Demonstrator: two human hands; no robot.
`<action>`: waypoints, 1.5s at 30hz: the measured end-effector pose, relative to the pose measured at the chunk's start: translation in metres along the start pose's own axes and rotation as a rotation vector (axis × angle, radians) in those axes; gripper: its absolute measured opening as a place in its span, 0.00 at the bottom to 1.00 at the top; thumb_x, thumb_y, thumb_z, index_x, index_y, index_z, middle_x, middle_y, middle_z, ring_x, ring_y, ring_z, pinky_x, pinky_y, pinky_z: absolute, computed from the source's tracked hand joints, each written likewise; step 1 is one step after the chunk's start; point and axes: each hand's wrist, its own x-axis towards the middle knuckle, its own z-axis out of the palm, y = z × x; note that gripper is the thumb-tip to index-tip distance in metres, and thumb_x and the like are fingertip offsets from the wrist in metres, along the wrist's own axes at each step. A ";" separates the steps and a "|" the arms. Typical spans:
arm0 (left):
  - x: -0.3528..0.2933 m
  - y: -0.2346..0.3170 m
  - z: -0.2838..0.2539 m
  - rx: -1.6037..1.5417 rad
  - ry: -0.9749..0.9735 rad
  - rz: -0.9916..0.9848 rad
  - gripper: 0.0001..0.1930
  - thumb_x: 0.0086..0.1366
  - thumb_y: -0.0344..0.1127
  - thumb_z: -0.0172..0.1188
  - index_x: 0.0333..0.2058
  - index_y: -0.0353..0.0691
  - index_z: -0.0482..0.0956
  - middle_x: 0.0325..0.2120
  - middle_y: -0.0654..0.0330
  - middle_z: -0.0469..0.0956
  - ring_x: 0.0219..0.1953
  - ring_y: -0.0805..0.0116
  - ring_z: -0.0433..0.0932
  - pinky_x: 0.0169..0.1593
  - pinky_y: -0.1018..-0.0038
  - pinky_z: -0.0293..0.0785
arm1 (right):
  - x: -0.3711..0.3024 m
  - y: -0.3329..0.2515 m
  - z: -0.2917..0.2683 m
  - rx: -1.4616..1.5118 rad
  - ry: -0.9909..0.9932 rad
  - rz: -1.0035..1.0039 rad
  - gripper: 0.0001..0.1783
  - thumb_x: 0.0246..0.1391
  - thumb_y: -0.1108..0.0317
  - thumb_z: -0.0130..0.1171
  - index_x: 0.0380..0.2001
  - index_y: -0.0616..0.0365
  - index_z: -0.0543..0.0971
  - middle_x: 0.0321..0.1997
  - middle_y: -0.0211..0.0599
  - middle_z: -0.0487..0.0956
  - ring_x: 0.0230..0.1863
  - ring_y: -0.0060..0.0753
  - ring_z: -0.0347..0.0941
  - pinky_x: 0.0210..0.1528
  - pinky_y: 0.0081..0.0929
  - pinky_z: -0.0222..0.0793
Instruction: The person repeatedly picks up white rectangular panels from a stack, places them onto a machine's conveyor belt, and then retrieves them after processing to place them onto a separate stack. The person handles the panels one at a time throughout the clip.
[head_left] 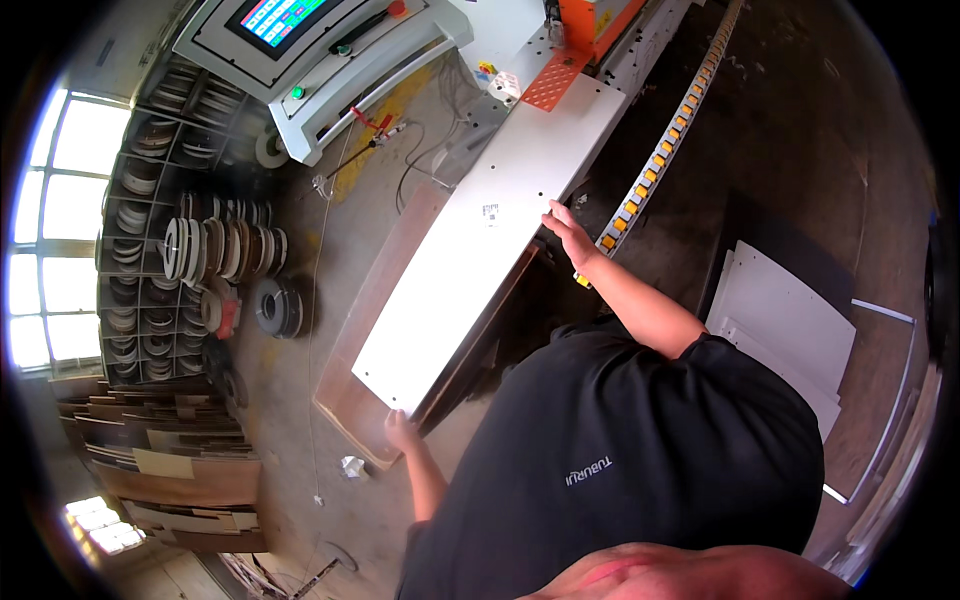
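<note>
A long white panel (440, 300) with small holes and a little square printed label (491, 213) lies slantwise, its far end by a red perforated guard (556, 80) on an edge-banding machine. My left hand (402, 432) is closed on the panel's near end at its corner, the fingers partly hidden. At the panel's right long edge, my right hand (572, 235) rests with fingers stretched out and apart, fingertips touching the edge. Beneath the panel is a brown board (350, 385), sticking out on the left.
A control console (330, 70) with a lit screen stands at the far left. A roller rail (655, 165) with yellow rollers runs along the right. White panels (780, 310) are stacked at my right. Edging rolls (225, 245) fill a left rack; boards (170, 470) are piled below it.
</note>
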 end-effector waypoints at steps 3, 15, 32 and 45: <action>-0.011 0.011 0.008 -0.023 0.002 -0.049 0.20 0.66 0.35 0.60 0.54 0.32 0.78 0.39 0.56 0.79 0.32 0.68 0.77 0.28 0.74 0.72 | 0.006 -0.004 -0.003 0.017 0.009 -0.009 0.52 0.63 0.46 0.59 0.76 0.66 0.48 0.82 0.55 0.43 0.83 0.44 0.34 0.80 0.37 0.33; -0.016 0.021 0.017 -0.154 0.037 -0.173 0.20 0.65 0.40 0.57 0.51 0.34 0.79 0.45 0.56 0.79 0.41 0.60 0.78 0.37 0.65 0.74 | 0.008 0.003 -0.007 0.039 0.018 -0.056 0.47 0.65 0.49 0.57 0.75 0.67 0.51 0.82 0.53 0.47 0.83 0.43 0.39 0.80 0.36 0.35; -0.070 0.060 0.091 -0.567 -0.205 -0.311 0.11 0.69 0.35 0.58 0.47 0.41 0.80 0.37 0.67 0.77 0.37 0.73 0.76 0.42 0.70 0.76 | 0.084 -0.039 -0.084 -0.053 0.207 -0.142 0.44 0.62 0.48 0.60 0.73 0.64 0.61 0.77 0.47 0.61 0.78 0.40 0.51 0.78 0.35 0.42; -0.103 0.106 0.141 -0.295 -0.949 -0.097 0.21 0.69 0.33 0.57 0.59 0.32 0.75 0.69 0.57 0.54 0.58 0.68 0.70 0.56 0.74 0.70 | -0.054 -0.023 -0.088 -0.054 0.256 -0.100 0.22 0.70 0.53 0.54 0.57 0.56 0.78 0.55 0.26 0.83 0.53 0.23 0.79 0.53 0.23 0.72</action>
